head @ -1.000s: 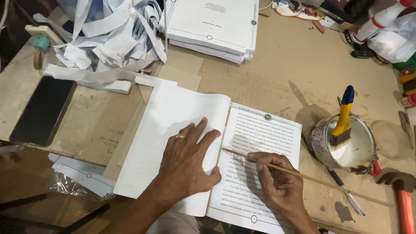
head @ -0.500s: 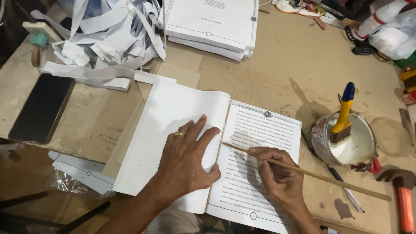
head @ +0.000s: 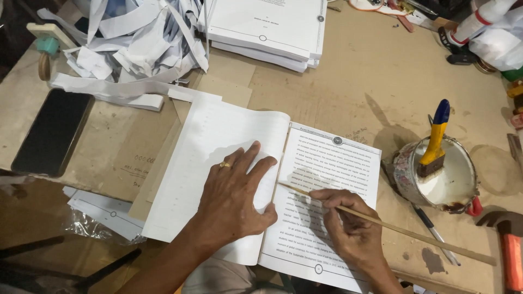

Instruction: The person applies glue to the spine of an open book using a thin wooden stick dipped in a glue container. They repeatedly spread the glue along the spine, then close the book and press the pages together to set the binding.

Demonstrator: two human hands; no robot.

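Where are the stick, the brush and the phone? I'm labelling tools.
stick (head: 414, 236), head view, mid-shaft.
brush (head: 436, 136), head view, yellow handle.
phone (head: 53, 132), head view, dark screen.

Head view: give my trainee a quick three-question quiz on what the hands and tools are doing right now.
1. True or false: the left hand lies flat on the open book.
2. What does the right hand hold? A) stick B) hammer C) phone
3. Fill in: the brush rests in the ____.

Key: 1 true. 2 A, the stick, tip near the book's fold. 3 tin of white paste.
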